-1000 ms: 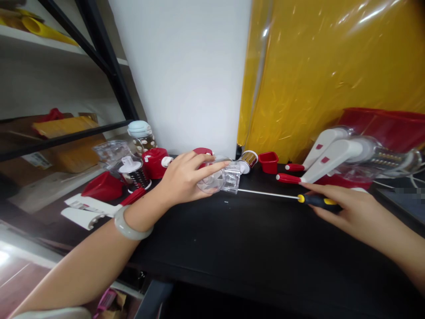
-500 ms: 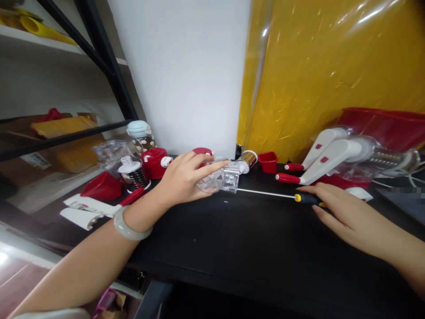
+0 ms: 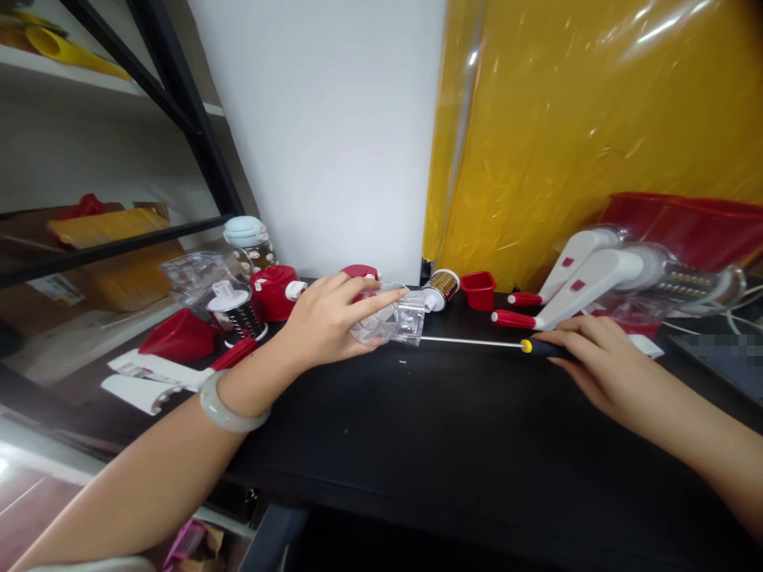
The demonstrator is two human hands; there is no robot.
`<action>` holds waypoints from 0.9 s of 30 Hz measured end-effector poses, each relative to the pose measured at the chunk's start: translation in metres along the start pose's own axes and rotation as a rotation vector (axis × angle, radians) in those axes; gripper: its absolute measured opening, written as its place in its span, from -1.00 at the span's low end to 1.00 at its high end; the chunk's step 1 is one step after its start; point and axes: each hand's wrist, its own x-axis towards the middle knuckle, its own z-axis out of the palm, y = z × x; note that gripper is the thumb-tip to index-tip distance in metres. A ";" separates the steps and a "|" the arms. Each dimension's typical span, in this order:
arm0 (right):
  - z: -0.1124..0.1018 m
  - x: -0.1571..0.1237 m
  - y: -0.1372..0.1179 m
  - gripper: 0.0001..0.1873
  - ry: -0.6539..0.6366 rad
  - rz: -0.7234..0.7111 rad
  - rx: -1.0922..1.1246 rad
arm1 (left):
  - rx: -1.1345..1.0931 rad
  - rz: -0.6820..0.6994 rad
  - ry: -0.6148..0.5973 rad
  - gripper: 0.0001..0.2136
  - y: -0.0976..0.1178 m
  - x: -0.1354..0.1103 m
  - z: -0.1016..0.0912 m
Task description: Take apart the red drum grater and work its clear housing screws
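My left hand (image 3: 334, 319) is wrapped round a clear plastic grater housing (image 3: 410, 316) lying on its side on the black table (image 3: 429, 429). In my right hand (image 3: 605, 361) is the dark handle of a long screwdriver (image 3: 470, 342) with a yellow collar. Its shaft runs left, nearly level, to the housing; the tip is hidden there. Behind the housing lie a metal grater drum (image 3: 442, 287) and a small red cup (image 3: 478, 291). A red base part (image 3: 275, 292) with a white knob stands left of my left hand.
At right stand assembled drum graters with white crank arms (image 3: 602, 290) and a red bin (image 3: 685, 226) behind. Far left are another drum (image 3: 238, 316), a red hopper (image 3: 177, 334), a white crank handle (image 3: 155, 369) and a blue-lidded bottle (image 3: 250, 242). Black rack posts (image 3: 191, 103) border the table.
My right hand has closed more firmly round the screwdriver handle, its fingers drawn in. The left hand still holds the housing in place. The whole view has shifted slightly.
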 end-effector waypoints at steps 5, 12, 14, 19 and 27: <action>-0.010 0.002 0.002 -0.77 0.070 -0.054 -0.014 | -0.018 0.005 0.025 -0.41 0.000 0.001 -0.001; -0.016 0.005 0.000 -0.78 0.192 -0.170 -0.100 | -0.067 0.005 0.041 -0.41 -0.003 0.002 -0.003; -0.019 0.003 -0.001 -0.85 0.172 -0.161 -0.110 | -0.071 0.017 0.047 -0.41 -0.002 0.002 -0.003; -0.020 -0.003 -0.003 -0.85 0.118 -0.115 -0.302 | -0.062 0.032 0.068 -0.42 0.000 0.003 -0.005; -0.018 0.004 -0.012 -0.61 0.103 -0.076 -0.180 | -0.083 0.009 0.027 -0.40 -0.002 0.002 -0.007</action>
